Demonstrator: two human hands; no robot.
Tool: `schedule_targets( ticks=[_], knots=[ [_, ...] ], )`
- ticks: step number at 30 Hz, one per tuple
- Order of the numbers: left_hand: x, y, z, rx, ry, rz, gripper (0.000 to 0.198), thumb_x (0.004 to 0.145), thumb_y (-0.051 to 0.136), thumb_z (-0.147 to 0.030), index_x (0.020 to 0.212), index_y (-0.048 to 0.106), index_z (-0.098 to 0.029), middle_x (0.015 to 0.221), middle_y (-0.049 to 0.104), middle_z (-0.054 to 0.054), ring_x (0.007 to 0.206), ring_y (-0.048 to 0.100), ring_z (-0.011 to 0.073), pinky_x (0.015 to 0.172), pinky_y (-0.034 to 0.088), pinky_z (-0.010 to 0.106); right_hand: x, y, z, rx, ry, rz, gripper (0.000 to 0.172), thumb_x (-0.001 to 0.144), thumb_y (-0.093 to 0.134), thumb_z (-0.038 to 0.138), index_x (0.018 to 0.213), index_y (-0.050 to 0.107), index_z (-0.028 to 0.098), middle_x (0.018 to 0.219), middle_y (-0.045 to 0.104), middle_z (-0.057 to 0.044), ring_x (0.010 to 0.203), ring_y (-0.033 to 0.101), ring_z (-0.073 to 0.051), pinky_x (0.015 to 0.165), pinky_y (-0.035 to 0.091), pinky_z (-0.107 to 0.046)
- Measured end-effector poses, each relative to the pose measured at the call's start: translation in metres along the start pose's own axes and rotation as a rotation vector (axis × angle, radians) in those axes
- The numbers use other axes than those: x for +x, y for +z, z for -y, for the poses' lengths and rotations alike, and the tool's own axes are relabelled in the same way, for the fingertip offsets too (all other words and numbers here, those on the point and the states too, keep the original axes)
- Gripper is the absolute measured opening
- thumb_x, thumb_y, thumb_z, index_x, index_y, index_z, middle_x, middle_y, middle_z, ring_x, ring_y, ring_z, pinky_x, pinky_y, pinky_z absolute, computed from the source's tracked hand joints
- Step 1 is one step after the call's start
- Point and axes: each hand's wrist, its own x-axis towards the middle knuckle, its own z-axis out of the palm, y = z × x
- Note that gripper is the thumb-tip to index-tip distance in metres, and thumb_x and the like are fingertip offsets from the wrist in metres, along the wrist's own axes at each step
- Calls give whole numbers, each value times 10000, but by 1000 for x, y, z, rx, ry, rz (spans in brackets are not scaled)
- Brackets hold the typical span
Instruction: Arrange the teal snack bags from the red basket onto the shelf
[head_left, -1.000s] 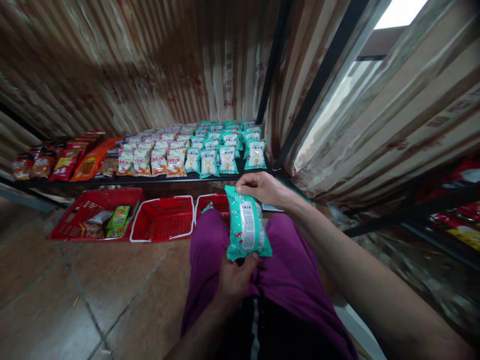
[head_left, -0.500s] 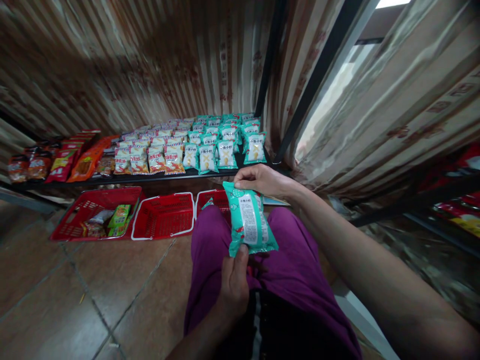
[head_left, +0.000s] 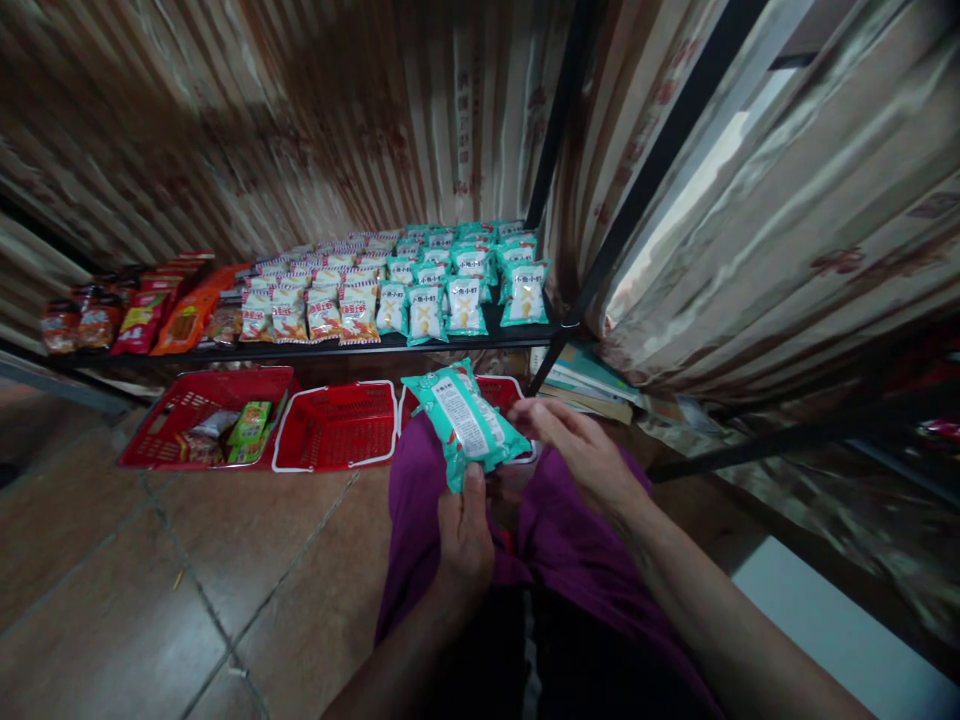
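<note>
A teal snack bag (head_left: 469,420) is tilted above my knees, its printed back facing up. My left hand (head_left: 466,530) grips it by the lower edge, thumb on top. Just right of the bag, my right hand (head_left: 581,445) is off it, with fingers loosely stretched and nothing visible in them. Ahead, on the low black shelf (head_left: 315,350), stand rows of matching teal bags (head_left: 466,305), with one gap in the front row. White and orange snack bags (head_left: 358,310) stand left of them.
Two red baskets stand under the shelf: one (head_left: 334,425) with its white handle down, another (head_left: 161,425) holding several packets. A third basket (head_left: 517,390) is partly behind the bag and my knees. Orange and red packets (head_left: 187,320) fill the shelf's left. Black posts (head_left: 555,350) rise at right.
My right hand has let go of the bag's top edge and moved right and down. In my left hand, the bag has turned and tipped to the left.
</note>
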Motion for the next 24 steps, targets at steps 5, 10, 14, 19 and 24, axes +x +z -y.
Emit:
schedule_targets(
  ticks=[5, 10, 14, 19, 24],
  knots=[
    [2, 4, -1, 76, 20, 85, 509, 798, 476, -648, 685, 668, -191, 635, 645, 71, 642, 594, 206, 671, 484, 318, -24, 16, 3, 87, 181, 76, 377, 617, 755, 516, 813, 633, 218, 700, 658, 8, 623, 593, -141, 580, 480, -262],
    [2, 9, -8, 73, 41, 97, 549, 780, 444, -698, 668, 633, -195, 583, 619, 34, 530, 543, 157, 539, 445, 269, -29, 32, 6, 264, 283, 42, 421, 590, 782, 444, 901, 578, 246, 615, 606, 52, 459, 490, -97, 441, 412, -239],
    [5, 8, -12, 99, 22, 133, 536, 782, 464, -679, 595, 609, -198, 532, 574, 26, 493, 502, 145, 504, 425, 264, -30, 36, 4, 307, 283, 56, 381, 595, 776, 426, 859, 563, 252, 546, 553, 68, 416, 456, -91, 422, 404, -240],
    [5, 5, -10, 117, 30, 187, 504, 780, 515, -634, 622, 638, -171, 550, 586, 21, 520, 514, 141, 540, 435, 257, -30, 34, 3, 295, 250, -6, 393, 597, 773, 431, 885, 582, 243, 529, 548, 65, 423, 477, -105, 421, 401, -248],
    [6, 0, -11, 97, 70, 176, 516, 806, 487, -619, 617, 646, -165, 542, 588, 21, 525, 526, 142, 561, 446, 265, -28, 30, 3, 310, 235, -66, 412, 557, 807, 401, 878, 616, 227, 615, 614, 42, 522, 559, -125, 506, 463, -261]
  ],
)
